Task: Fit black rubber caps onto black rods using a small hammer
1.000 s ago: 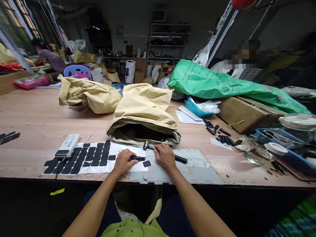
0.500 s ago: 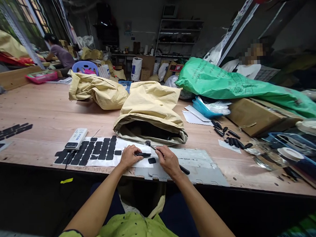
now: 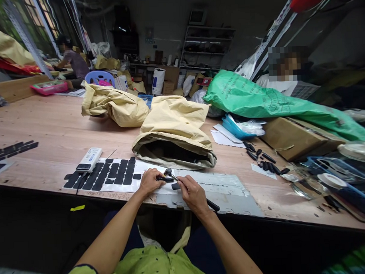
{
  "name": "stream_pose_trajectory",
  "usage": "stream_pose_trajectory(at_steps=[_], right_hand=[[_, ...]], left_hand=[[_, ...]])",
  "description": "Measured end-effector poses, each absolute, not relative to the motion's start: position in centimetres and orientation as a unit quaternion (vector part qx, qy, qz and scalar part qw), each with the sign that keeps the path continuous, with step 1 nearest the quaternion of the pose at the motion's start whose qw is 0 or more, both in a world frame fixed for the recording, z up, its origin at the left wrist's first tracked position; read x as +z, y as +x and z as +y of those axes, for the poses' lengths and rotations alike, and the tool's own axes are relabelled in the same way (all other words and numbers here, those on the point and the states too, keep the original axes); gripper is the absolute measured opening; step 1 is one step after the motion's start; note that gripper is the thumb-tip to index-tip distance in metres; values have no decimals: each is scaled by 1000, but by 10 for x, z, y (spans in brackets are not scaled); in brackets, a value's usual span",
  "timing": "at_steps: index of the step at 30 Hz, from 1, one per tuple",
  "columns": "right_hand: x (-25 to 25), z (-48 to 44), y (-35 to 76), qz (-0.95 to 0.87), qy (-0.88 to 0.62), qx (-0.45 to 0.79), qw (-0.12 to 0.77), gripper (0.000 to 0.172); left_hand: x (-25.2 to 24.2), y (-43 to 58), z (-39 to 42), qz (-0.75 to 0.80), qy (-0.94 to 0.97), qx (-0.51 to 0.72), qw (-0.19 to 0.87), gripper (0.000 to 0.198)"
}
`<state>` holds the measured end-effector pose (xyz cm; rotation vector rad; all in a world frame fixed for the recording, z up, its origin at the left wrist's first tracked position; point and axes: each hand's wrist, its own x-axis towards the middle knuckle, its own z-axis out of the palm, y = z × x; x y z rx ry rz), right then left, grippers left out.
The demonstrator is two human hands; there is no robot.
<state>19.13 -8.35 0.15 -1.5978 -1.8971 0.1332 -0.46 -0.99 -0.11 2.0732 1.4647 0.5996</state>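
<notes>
The left hand (image 3: 150, 182) pinches a slim black piece (image 3: 168, 180) at the flat white sheet's (image 3: 141, 167) right end; the right hand (image 3: 192, 191) grips a metal-headed, black-handled hammer (image 3: 173, 176) beside it. Tapping seems the step, calling for steady aim.

The hammer (image 3: 168, 172) has a silvery head and black handle; the handheld part (image 3: 166, 179) is black. Black pieces (image 3: 114, 168) form a grid pattern on a white sheet (image 3: 142, 167). The board (image 3: 241, 205) is grey, the tabletop (image 3: 50, 135) pinkish-brown, wood-grained, the open sack (image 3: 176, 118) pale yellow, the long sack (image 3: 253, 95) green with darker print, the shirt (image 3: 154, 266) lime, dark-spotted.
</notes>
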Motion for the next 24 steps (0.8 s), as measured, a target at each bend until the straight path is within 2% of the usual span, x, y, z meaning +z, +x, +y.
stream_pose_trajectory(at_steps=[2, 7, 14, 21, 24], right_hand=[[3, -85, 194, -717, -612, 42, 332, 31], [-3, -88, 201, -728, -619, 31, 292, 28], [-1, -62, 215, -702, -641, -10, 312, 28], [-18, -25, 236, -749, -617, -58, 234, 21], [-28, -19, 238, -750, -614, -62, 239, 19]], left_hand=[[-1, -4, -10, 541, 765, 223, 267, 14], [-3, -5, -10, 541, 764, 224, 269, 15], [-1, -6, -11, 537, 769, 221, 267, 13], [2, -6, -13, 532, 769, 225, 275, 12], [-1, -7, -13, 527, 771, 230, 274, 11]])
